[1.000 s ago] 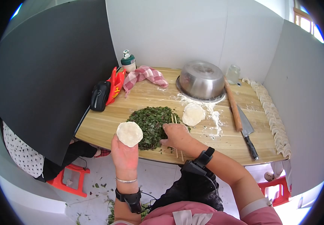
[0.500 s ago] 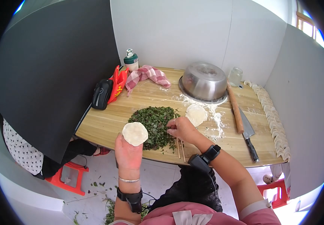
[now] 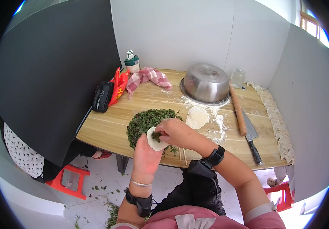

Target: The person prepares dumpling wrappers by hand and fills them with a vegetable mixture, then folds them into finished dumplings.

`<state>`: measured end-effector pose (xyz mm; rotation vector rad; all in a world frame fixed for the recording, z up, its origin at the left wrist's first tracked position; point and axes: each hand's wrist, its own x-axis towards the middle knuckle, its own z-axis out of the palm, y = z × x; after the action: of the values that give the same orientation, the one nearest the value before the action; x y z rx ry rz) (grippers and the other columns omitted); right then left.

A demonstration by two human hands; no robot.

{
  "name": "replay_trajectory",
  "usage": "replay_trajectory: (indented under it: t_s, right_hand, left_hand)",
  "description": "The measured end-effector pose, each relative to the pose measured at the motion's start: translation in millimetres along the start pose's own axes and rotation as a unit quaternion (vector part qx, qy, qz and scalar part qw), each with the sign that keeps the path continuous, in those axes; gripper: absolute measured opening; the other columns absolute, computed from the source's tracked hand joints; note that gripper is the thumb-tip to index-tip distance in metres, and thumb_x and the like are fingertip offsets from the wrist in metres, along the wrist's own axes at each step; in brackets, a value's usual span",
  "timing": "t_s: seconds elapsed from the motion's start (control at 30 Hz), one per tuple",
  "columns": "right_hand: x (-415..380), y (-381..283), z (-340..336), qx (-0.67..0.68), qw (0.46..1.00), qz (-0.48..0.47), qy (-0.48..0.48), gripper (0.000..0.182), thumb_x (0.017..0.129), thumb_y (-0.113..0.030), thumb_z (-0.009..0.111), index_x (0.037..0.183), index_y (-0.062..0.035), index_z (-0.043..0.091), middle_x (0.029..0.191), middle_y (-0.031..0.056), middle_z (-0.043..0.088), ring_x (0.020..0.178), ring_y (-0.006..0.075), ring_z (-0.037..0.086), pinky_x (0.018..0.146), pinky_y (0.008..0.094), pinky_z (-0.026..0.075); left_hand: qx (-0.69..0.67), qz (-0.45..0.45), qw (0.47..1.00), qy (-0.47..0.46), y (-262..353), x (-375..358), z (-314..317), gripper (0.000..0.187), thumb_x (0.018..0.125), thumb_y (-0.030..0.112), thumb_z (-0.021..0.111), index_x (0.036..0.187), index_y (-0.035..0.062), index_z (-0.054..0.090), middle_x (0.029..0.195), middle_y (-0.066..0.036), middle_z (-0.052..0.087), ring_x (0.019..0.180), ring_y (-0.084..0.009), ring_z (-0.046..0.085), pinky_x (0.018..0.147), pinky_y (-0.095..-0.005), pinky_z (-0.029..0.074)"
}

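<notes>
My left hand [image 3: 148, 156] carries a round dough wrapper [image 3: 155, 144] flat on its raised fingers, just over the front edge of the table. My right hand [image 3: 173, 132] is closed in a pinch on some chopped greens [image 3: 156, 136], set against the middle of that wrapper. Behind both hands spreads a dark green pile of chopped filling [image 3: 141, 124]. A pair of chopsticks [image 3: 182, 155] lies partly hidden beneath my right hand. Another dough wrapper [image 3: 198, 117] rests on the floured board to the right of the pile.
An upturned metal basin [image 3: 206, 84] stands at the back, near a glass jar [image 3: 239, 78]. A rolling pin [image 3: 237, 110] and a cleaver [image 3: 251, 133] lie on the right, beside a row of dumplings [image 3: 273, 114]. Back left are a checked cloth [image 3: 149, 77], a bottle [image 3: 132, 63] and a black case [image 3: 103, 96].
My left hand has moved right with the wrapper, now tilted beneath my right hand. My right hand has shifted left from the pile's edge and brought chopped greens onto the wrapper.
</notes>
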<state>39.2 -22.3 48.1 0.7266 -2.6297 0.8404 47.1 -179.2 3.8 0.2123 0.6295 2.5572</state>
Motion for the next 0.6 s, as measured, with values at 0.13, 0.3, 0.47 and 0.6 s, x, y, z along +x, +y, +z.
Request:
replay_trajectory:
  t_s: [0.13,0.3,0.47,0.6]
  right_hand:
    - [0,-6,-9,-0.021,0.999,0.004,-0.048,0.014,0.075,-0.005,0.059,0.085,-0.0021,0.067,0.077,0.0174,0.062,0.080,0.0355,0.061,0.080,0.0432,0.048]
    - [3,-4,-12,-0.003,1.000,-0.011,-0.010,0.011,0.076,-0.008,0.060,0.082,-0.0025,0.068,0.079,0.0168,0.063,0.080,0.0358,0.061,0.075,0.0424,0.049]
    - [1,1,-15,-0.008,0.999,0.024,-0.021,0.010,0.076,-0.012,0.063,0.081,-0.0036,0.065,0.077,0.0153,0.061,0.079,0.0347,0.061,0.071,0.0418,0.048]
    - [-5,6,-31,0.007,1.000,0.005,0.006,0.007,0.075,-0.007,0.065,0.078,-0.0017,0.062,0.078,0.0126,0.060,0.072,0.0306,0.058,0.063,0.0376,0.046]
  left_hand:
    - [0.028,0.002,1.000,-0.008,-1,-3,3,0.047,0.098,0.030,0.032,0.135,0.0001,0.037,0.135,-0.011,0.046,0.124,-0.0237,0.045,0.105,-0.0410,0.035]
    - [0.028,0.001,1.000,-0.005,-4,-1,4,0.043,0.099,0.026,0.029,0.133,0.0011,0.039,0.133,-0.011,0.047,0.123,-0.0233,0.046,0.105,-0.0405,0.037]
    - [0.053,0.001,0.998,0.024,-6,1,6,0.042,0.100,0.027,0.028,0.131,0.0009,0.041,0.130,-0.011,0.049,0.121,-0.0229,0.047,0.103,-0.0404,0.038]
    - [0.064,-0.011,0.998,0.026,-11,8,10,0.041,0.100,0.026,0.031,0.130,0.0004,0.042,0.128,-0.011,0.050,0.121,-0.0231,0.047,0.103,-0.0404,0.038]
